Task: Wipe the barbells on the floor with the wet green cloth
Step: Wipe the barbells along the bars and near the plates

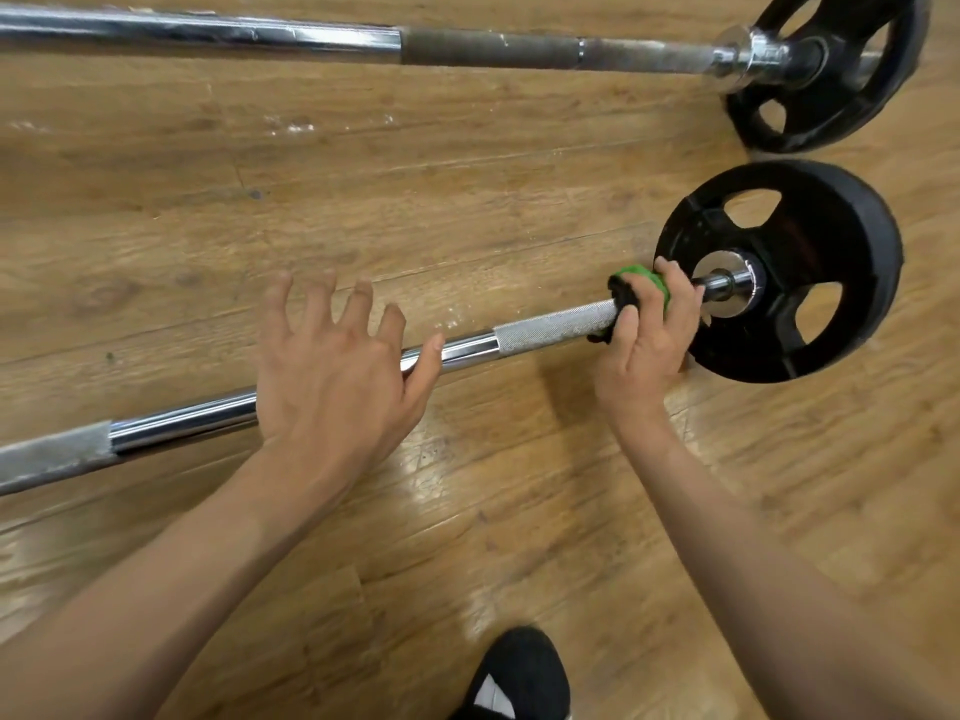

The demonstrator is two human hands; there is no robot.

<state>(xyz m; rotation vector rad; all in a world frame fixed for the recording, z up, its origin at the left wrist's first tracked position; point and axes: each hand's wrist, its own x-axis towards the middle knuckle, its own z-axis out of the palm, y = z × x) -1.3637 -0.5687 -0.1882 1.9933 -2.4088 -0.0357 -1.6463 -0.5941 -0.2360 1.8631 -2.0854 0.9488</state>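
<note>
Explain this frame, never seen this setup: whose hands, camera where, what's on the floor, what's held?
No robot: one camera on a person's head looks down at their hands. On the wooden floor lie a near barbell and a far barbell, each with a black plate at its right end. The right hand grips a green cloth wrapped round the near bar, beside its plate. The left hand is open, fingers spread, over the bar further left; contact unclear. A black shoe shows below.
</note>
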